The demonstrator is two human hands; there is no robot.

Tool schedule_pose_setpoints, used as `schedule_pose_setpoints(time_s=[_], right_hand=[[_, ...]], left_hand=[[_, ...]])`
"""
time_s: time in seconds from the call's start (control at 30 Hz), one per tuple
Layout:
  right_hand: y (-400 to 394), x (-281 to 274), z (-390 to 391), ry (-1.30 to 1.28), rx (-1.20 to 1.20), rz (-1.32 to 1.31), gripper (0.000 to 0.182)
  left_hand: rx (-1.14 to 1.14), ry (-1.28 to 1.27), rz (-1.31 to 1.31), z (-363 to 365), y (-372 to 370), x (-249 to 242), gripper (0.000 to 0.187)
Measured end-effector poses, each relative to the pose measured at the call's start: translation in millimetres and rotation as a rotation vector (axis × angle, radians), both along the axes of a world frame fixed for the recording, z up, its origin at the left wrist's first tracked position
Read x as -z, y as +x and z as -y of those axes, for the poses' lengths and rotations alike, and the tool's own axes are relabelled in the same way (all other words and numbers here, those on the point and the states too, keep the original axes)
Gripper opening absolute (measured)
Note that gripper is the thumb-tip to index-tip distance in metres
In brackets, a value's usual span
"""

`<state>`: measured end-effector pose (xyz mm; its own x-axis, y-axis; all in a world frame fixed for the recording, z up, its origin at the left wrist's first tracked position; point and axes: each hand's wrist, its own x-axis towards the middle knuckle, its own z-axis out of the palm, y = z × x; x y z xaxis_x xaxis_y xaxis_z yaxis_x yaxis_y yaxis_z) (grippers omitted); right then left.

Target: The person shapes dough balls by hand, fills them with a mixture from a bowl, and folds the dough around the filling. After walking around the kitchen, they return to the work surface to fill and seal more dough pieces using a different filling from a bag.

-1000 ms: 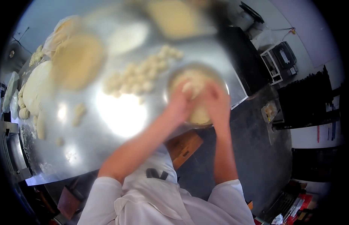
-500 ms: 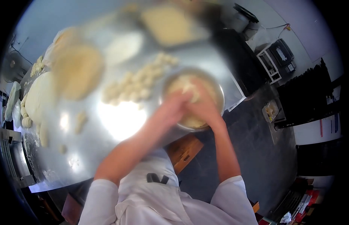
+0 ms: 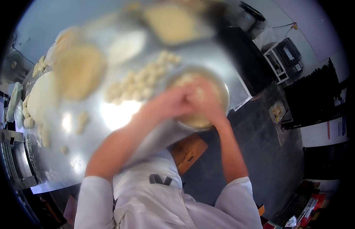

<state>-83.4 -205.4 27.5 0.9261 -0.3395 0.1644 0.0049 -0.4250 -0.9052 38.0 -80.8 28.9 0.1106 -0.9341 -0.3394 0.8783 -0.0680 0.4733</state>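
Observation:
Over a round metal bowl [image 3: 227,97] at the table's right edge, my left hand [image 3: 178,102] and my right hand [image 3: 205,100] are pressed together. Their fingers are curled and partly smeared by motion. A bit of a pale piece of dough [image 3: 200,93] shows between them; the rest of it is hidden. Yellowish crumbly stuff [image 3: 196,121] fills the bowl below. Left of the bowl, several small dough balls [image 3: 141,84] lie in a cluster on the shiny metal table [image 3: 95,152].
Farther left are a round tan heap or board [image 3: 80,72], blurred, and a large pale dough mass [image 3: 42,95]. A white patch [image 3: 127,45] and a tray of yellowish stuff [image 3: 171,24] sit at the back. A wooden stool [image 3: 189,152] stands under the table edge.
My left forearm and elbow have swung outward to the left, and my left hand has shifted slightly left. Less of the pale dough shows between my hands.

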Motion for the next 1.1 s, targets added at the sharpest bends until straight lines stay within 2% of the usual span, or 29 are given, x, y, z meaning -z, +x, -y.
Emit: schedule_pose_setpoints(time_s=[0.03, 0.07, 0.17, 0.2, 0.23, 0.27, 0.3, 0.37, 0.5, 0.57, 0.6, 0.67, 0.7, 0.77, 0.87, 0.93, 0.97, 1.03, 1.1], right_hand=[[1.5, -4.4, -3.2, -0.02, -0.017, -0.02, 0.07], [-0.3, -0.3, -1.7, -0.08, 0.012, -0.005, 0.074], [1.7, 4.1, 4.0, -0.174, 0.046, 0.001, 0.078], [-2.1, -1.6, -0.5, -0.135, 0.038, -0.025, 0.075], [-5.4, -1.9, -2.3, -0.122, 0.042, -0.046, 0.072], [-8.3, -2.2, -3.8, -0.11, 0.046, -0.067, 0.069], [-7.3, 0.2, -2.5, -0.131, 0.05, -0.079, 0.066], [-4.1, -2.8, -5.0, -0.156, 0.067, -0.116, 0.054], [-0.5, -6.1, -4.6, -0.32, 0.044, -0.185, 0.048], [-2.2, -12.3, -11.2, -0.325, 0.05, -0.215, 0.045], [-3.2, -14.0, -11.7, -0.291, 0.024, -0.129, 0.043], [-9.0, -16.1, -12.6, -0.211, -0.023, 0.034, 0.038], [-12.9, -19.5, -17.8, -0.046, 0.023, 0.045, 0.045], [-16.0, -36.6, -30.0, 0.169, -0.085, 0.062, 0.054], [-13.2, -39.0, -36.8, 0.184, -0.173, -0.029, 0.075], [-8.9, -31.7, -44.8, 0.237, -0.178, -0.036, 0.08], [-8.1, -33.6, -46.4, 0.163, -0.173, -0.033, 0.081], [-3.8, -40.7, -54.7, 0.04, -0.166, -0.055, 0.08], [2.8, -47.9, -69.2, -0.05, -0.145, -0.132, 0.077]], left_hand=[[0.092, -0.124, 0.555, 4.1, 12.2, 46.4, 0.025], [0.08, -0.195, 1.115, 8.3, 24.5, 92.5, 0.025], [-0.06, -0.183, 1.177, 12.2, 19.9, 110.8, 0.028], [-0.112, -0.181, 1.188, 13.5, 18.0, 116.3, 0.029], [-0.143, -0.201, 1.147, 12.7, 9.3, 106.7, 0.03], [-0.095, -0.049, 0.682, 10.9, -7.4, 59.1, 0.031], [-0.166, 0.133, 0.201, 8.9, -24.5, 9.0, 0.034], [-0.096, 0.203, 0.355, 11.1, -21.6, 16.5, 0.03], [-0.052, 0.283, 0.673, 16.9, -17.7, 34.0, 0.022], [-0.049, 0.272, 0.683, 11.8, -17.3, 29.8, 0.02], [-0.045, 0.267, 0.688, 8.3, -17.9, 21.6, 0.019], [0.012, 0.041, 0.346, -13.9, -15.1, -2.2, 0.023], [0.035, -0.048, 0.218, -24.0, -14.3, -18.7, 0.024], [0.075, -0.103, -0.175, -36.2, -17.2, -34.1, 0.028], [-0.026, -0.105, -0.124, -51.5, -19.7, -5.5, 0.032], [-0.055, -0.081, 0.317, -52.9, -14.2, 38.2, 0.033], [-0.096, -0.117, 0.43, -54.7, -13.3, 60.0, 0.033], [-0.232, -0.067, -0.126, -70.3, -21.6, 21.5, 0.029], [-0.315, -0.097, -0.041, -81.1, -27.6, 3.2, 0.028]])
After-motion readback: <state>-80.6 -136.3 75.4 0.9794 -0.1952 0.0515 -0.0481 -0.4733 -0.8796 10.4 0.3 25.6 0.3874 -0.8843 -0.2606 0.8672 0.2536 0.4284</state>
